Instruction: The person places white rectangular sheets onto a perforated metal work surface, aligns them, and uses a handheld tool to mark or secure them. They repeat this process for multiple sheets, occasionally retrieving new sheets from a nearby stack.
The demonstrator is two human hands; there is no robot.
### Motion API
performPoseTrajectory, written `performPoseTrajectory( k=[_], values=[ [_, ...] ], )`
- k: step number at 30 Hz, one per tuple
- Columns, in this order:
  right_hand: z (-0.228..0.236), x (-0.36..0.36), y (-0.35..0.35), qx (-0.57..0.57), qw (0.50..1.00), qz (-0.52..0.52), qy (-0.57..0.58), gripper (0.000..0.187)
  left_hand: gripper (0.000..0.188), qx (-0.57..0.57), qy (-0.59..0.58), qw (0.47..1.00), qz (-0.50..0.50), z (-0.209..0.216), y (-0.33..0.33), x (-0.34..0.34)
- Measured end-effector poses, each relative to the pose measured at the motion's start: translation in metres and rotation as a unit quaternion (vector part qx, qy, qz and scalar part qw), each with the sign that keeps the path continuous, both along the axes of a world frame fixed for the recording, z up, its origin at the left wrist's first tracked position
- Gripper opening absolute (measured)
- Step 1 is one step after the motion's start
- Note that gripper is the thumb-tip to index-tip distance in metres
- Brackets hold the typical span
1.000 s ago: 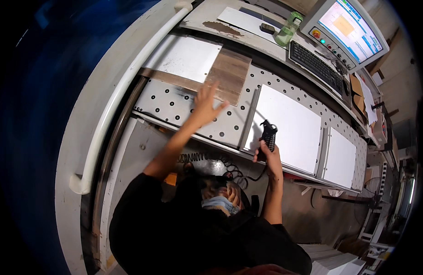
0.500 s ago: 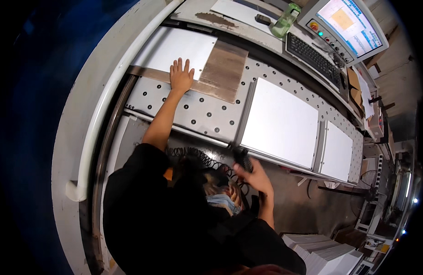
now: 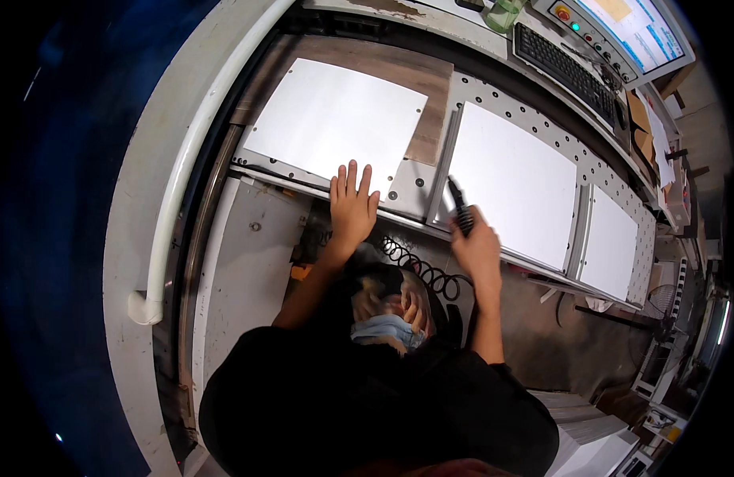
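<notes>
My left hand point(image 3: 354, 208) lies flat with fingers spread on the near edge of a white panel point(image 3: 335, 115). That panel has small dark holes by its corners and partly covers a brown wood-grain board point(image 3: 432, 119). My right hand point(image 3: 478, 250) is wrapped round a black air blow gun point(image 3: 462, 213), its tip pointing up and left over the near left corner of a second white panel point(image 3: 514, 179). Below the table edge hangs a black coiled hose point(image 3: 414, 265); its joint to the gun is hidden.
A third white panel point(image 3: 608, 248) lies further right, past a grey metal bar point(image 3: 578, 232). Dark round studs dot the metal table point(image 3: 408, 181). Behind are a keyboard point(image 3: 561, 67), a green bottle point(image 3: 503, 14) and a monitor point(image 3: 641, 36). A white rail point(image 3: 180, 183) curves along the left.
The left-hand panel has slid toward me over the brown board, my left hand moving nearer with it. My right hand has lifted the blow gun from below the table edge to above it.
</notes>
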State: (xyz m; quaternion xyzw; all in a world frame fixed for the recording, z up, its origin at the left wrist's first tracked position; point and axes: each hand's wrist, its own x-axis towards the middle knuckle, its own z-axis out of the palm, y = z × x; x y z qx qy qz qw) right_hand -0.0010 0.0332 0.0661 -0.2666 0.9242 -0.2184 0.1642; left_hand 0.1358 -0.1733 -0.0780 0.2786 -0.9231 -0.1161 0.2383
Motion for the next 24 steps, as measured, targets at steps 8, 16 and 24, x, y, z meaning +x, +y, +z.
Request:
performPoseTrajectory(
  k=[8, 16, 24],
  values=[
    [-0.004, 0.004, -0.003, -0.041, 0.999, 0.002, 0.025, 0.032, 0.075, 0.336, 0.088, 0.924, -0.159, 0.058, 0.034, 0.002],
    [0.009, 0.040, -0.031, -0.093, 0.948, 0.302, -0.041, 0.060, 0.054, 0.647, 0.332, 0.679, -0.100, 0.076, 0.043, -0.014],
    [-0.046, -0.106, -0.006, -0.266, 0.956, -0.082, 0.090, 0.023, 0.047, 0.693, -0.094, 0.630, -0.338, 0.111, 0.009, 0.026]
  ],
)
